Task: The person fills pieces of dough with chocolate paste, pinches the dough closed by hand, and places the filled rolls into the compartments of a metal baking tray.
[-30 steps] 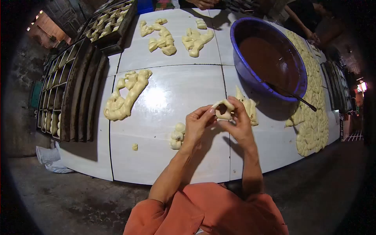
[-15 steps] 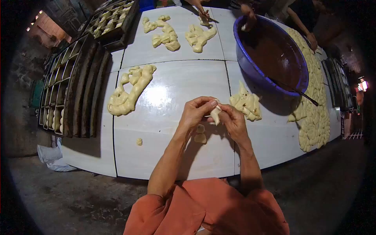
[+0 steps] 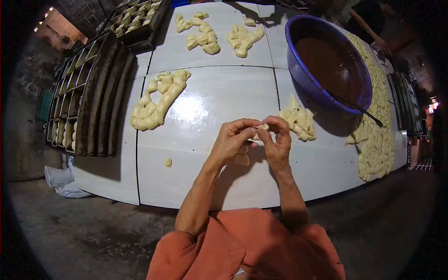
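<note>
A small piece of pale dough (image 3: pixel 265 126) is pinched between the fingertips of both my hands above the table's middle. My left hand (image 3: pixel 232 139) grips it from the left with bent fingers. From the right, my right hand (image 3: pixel 278 142) closes thumb and forefinger on it, hiding much of it. Under my left hand lies a small dough lump (image 3: pixel 242 159), partly covered. Another little lump (image 3: pixel 168 162) sits farther left. Just beyond my right hand is a jagged dough piece (image 3: pixel 302 122) with brown specks.
A blue basin (image 3: pixel 298 70) of brown filling, a utensil (image 3: pixel 355 107) resting in it, stands at right beside a broad dough sheet (image 3: pixel 378 144). Dough strips (image 3: pixel 161 109) lie left and far. Divided trays (image 3: pixel 70 102) stack at left. A co-worker's arm (image 3: pixel 366 28) shows far right.
The dough between my hands is folded smaller, and my right fingers have curled over its top. The hand over the basin and the one at the far edge have left. The view has shifted slightly.
</note>
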A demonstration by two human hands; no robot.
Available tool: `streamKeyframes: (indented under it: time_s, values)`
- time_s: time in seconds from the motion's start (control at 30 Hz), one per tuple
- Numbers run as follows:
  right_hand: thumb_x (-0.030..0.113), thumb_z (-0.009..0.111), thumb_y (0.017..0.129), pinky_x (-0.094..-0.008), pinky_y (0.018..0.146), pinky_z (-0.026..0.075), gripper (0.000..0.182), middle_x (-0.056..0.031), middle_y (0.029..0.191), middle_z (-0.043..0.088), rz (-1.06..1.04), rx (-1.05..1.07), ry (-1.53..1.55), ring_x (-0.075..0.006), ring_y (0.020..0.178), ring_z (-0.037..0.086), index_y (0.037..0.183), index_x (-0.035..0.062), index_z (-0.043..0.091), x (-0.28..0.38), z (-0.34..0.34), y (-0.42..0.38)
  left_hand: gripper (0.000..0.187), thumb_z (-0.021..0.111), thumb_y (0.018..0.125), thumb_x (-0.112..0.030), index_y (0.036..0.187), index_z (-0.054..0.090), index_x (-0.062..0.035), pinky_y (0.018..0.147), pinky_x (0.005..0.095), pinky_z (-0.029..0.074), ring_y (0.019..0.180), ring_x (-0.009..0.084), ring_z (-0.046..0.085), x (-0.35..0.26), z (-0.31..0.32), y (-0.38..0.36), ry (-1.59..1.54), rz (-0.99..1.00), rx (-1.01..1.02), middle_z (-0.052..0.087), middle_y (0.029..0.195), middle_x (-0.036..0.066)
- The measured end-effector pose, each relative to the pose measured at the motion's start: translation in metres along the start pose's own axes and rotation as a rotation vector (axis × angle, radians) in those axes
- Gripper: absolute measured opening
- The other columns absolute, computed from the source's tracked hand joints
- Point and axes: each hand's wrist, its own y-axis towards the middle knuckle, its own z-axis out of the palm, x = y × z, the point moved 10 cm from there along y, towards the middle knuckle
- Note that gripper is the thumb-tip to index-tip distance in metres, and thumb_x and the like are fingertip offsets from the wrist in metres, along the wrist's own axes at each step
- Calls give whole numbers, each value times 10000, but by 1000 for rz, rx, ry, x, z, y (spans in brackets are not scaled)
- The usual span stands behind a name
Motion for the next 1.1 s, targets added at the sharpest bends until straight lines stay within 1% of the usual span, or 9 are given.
streamKeyframes:
  time_s: [0.2,0.37,0.5,0.6,0.67,0.73,0.93,1.07,1.1]
  values:
    - [120,723,888,-306,553,434,175,-67,804,609,57,131,-381,-168,638,549,919,28,577,-11,10,3,322,732,896,-213,1112,677,18,701,277,571,826,142,675,7,-12,-10,212,-67,-108,701,941,94]
    - [137,687,901,-328,773,561,237,-135,1021,672,-25,266,-360,-232,913,685,1110,29,661,25,27,6,394,675,939,-306,1162,663,18,723,261,556,825,138,665,0,-29,-13,163,-48,-146,696,949,111]
    - [110,661,913,-305,753,543,249,-121,982,678,115,402,-248,-224,877,680,1151,35,651,-8,34,-3,505,519,1003,-427,1316,592,-38,761,327,550,844,227,696,-12,-48,-24,434,88,-261,711,1010,159]
    - [165,610,947,-317,727,530,224,-140,924,682,518,476,-158,-223,841,678,1102,13,663,-70,43,-27,470,548,991,-386,1329,584,-61,816,361,542,907,290,702,-30,-81,-42,733,44,-419,689,1105,200]
    - [260,530,978,-404,735,510,303,-160,878,683,344,650,-387,-310,763,663,1064,3,668,-64,52,-33,451,631,938,-288,1337,576,-84,822,379,545,947,304,696,-41,-91,-56,903,146,-365,655,1196,198]
    - [262,537,975,-413,745,505,292,-151,881,686,606,840,-434,-323,789,664,1026,14,682,-61,52,-40,659,752,821,-211,1417,488,-108,836,389,542,1031,319,671,-36,-95,-72,970,90,-220,588,1310,185]
    - [220,613,932,-379,773,526,220,-112,949,660,47,613,-730,-305,893,659,1021,30,679,-23,54,-20,1172,899,587,-144,1543,226,-221,994,462,513,1219,374,553,-11,-74,-81,1343,-41,-11,327,1540,162]
    - [177,622,916,-384,816,523,275,-117,1099,626,-6,766,-665,-301,955,642,1162,54,627,-31,63,-35,1106,879,611,-144,1525,258,-202,949,442,537,1210,366,562,-10,-52,-56,1457,94,135,326,1527,163]
    - [285,698,859,-420,872,511,488,-150,1230,586,-30,810,-711,-336,1038,611,1283,76,576,-27,63,-41,1084,871,614,-139,1517,274,-192,939,438,541,1195,360,573,-8,-50,-52,1493,128,172,347,1512,159]
